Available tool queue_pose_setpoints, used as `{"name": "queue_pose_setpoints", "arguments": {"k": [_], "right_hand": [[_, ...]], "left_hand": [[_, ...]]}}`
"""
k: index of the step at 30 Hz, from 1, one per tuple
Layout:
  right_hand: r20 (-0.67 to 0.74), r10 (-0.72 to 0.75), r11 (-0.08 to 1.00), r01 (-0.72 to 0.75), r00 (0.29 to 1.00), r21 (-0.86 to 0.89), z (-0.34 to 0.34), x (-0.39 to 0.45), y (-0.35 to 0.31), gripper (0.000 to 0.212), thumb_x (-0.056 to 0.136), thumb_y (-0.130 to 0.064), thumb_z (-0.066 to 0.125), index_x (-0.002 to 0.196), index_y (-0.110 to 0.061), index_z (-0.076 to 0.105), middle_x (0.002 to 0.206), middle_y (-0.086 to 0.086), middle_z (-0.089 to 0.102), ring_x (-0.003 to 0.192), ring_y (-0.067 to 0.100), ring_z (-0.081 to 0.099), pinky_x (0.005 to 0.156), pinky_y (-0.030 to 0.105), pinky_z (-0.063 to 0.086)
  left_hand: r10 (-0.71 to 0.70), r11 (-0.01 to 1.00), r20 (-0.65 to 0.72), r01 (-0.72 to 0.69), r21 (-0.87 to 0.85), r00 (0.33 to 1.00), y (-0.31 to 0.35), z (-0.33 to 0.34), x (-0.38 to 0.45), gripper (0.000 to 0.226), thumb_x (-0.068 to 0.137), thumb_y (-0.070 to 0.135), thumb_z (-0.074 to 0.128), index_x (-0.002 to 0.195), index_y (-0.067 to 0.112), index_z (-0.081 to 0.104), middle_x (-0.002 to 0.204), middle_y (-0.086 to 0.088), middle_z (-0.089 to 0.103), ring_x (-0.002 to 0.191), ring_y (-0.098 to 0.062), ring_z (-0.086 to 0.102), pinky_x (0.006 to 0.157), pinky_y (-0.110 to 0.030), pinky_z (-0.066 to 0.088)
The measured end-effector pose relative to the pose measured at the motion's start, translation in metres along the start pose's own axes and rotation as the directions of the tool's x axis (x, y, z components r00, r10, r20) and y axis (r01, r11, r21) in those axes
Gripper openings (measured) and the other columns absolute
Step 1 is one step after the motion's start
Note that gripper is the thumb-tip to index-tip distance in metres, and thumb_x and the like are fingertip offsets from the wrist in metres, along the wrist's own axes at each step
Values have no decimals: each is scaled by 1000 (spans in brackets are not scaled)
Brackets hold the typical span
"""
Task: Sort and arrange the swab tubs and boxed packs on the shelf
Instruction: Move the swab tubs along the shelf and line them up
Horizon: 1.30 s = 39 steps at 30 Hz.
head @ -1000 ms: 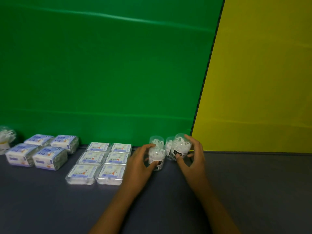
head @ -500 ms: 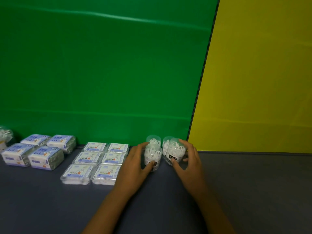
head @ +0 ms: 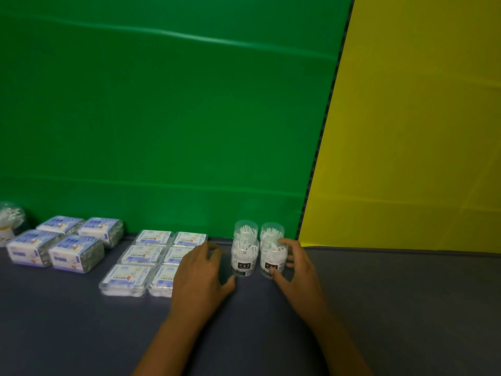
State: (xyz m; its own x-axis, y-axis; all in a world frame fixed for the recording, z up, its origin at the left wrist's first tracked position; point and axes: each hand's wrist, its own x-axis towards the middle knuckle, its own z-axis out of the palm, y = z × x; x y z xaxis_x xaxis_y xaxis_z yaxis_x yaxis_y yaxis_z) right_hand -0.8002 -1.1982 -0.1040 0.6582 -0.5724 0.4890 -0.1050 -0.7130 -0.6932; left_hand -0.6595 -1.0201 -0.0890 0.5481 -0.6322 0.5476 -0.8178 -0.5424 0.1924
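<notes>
The shelf [head: 406, 308] is a dark, matte grey-blue surface running the full width. Behind it stands a green backdrop [head: 162, 118], which meets a yellow panel [head: 420, 131] along a slanted dark seam on the right.

Four clear tubs sit in a tight square near the foot of that seam: the front-left tub [head: 244, 260] and front-right tub [head: 272, 263], both with black labels, and just behind them the back-left tub [head: 246, 228] and back-right tub [head: 272, 230]. To their left lie six flat packs [head: 143, 255] in two columns of three, close together. Further left are four thicker blue boxes [head: 58, 246] in a two-by-two block, and at the far left edge a bagged tub [head: 9, 221], partly cut off.

Both forearms reach in from the bottom. The left hand [head: 200, 275] hovers just left of the front-left tub, covering part of the nearest packs; its fingers are spread and loosely bent, holding nothing, thumb tip close to the tub's base. The right hand [head: 296, 270] cups the front-right tub, thumb on its label at the front and fingers curled round its right side.
</notes>
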Motion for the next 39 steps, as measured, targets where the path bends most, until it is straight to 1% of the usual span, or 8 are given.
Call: {"name": "queue_pose_setpoints", "arguments": {"k": [4, 8, 13, 19, 23, 29, 35, 39], "right_hand": [[19, -4, 1000, 4, 1000, 9, 1, 0, 1, 65, 83, -15, 76, 129, -45, 42, 132, -15, 50, 119, 3, 54, 97, 33, 53], [14, -14, 1000, 14, 1000, -15, 1, -3, -1, 63, 84, -14, 74, 133, -39, 43, 133, -13, 47, 123, 6, 52, 101, 35, 51], [-23, -42, 988, 38, 999, -153, -1, -9, -14, 60, 86, -20, 73, 139, -26, 46, 136, -4, 42, 126, 7, 43, 105, 20, 37], [-147, -172, 931, 112, 974, -347, -10, -5, -48, 45, 87, -26, 70, 128, -19, 54, 130, 1, 50, 121, 17, 45, 99, 35, 45], [-13, -199, 894, 176, 980, -413, -2, -2, -96, 39, 95, -39, 56, 129, -23, 50, 125, -4, 52, 114, 15, 47, 92, 29, 43], [175, -201, 800, 264, 964, -539, 42, -18, -175, 53, 98, -53, 42, 139, -20, 41, 133, 1, 51, 121, 23, 47, 95, 37, 43], [285, -233, 804, 349, 930, -482, 93, -56, -253, 57, 97, -59, 38, 144, -24, 36, 137, -3, 47, 125, 19, 43, 99, 34, 40], [302, -270, 813, 385, 914, -436, 127, -80, -301, 59, 97, -59, 39, 143, -23, 36, 138, -1, 47, 126, 20, 43, 99, 35, 41]], "left_hand": [[-9, 1000, 23, 9, -3, 1000, 1, -1, -2, 53, 68, 55, 66, 107, 19, 65, 108, -1, 61, 96, -21, 59, 80, -33, 50], [-24, 1000, 51, 25, -18, 998, 2, -3, -2, 56, 70, 57, 64, 111, 19, 63, 110, -2, 60, 99, -21, 58, 83, -33, 49], [-15, 1000, 71, 17, -22, 997, 6, -17, -2, 58, 73, 58, 63, 115, 18, 60, 110, -3, 60, 98, -21, 58, 81, -32, 49], [2, 999, 65, 1, -35, 998, -14, -58, -6, 59, 78, 55, 62, 126, 22, 54, 122, -2, 54, 107, -22, 56, 85, -34, 47], [-25, 1000, 48, 25, -1, 999, -39, -96, -13, 56, 83, 49, 60, 132, 24, 49, 126, -2, 52, 111, -23, 53, 89, -34, 45], [-50, 997, 1, 50, 63, 999, -93, -155, -48, 54, 81, 48, 61, 127, 21, 53, 117, -5, 57, 106, -26, 56, 83, -38, 48], [-113, 982, -30, 117, 149, 993, -157, -218, -109, 53, 79, 47, 67, 122, 17, 57, 113, -9, 60, 101, -31, 58, 76, -40, 49], [-174, 968, -50, 180, 176, 984, -199, -257, -155, 54, 84, 47, 64, 127, 17, 54, 115, -8, 57, 104, -30, 56, 80, -41, 49]]}}
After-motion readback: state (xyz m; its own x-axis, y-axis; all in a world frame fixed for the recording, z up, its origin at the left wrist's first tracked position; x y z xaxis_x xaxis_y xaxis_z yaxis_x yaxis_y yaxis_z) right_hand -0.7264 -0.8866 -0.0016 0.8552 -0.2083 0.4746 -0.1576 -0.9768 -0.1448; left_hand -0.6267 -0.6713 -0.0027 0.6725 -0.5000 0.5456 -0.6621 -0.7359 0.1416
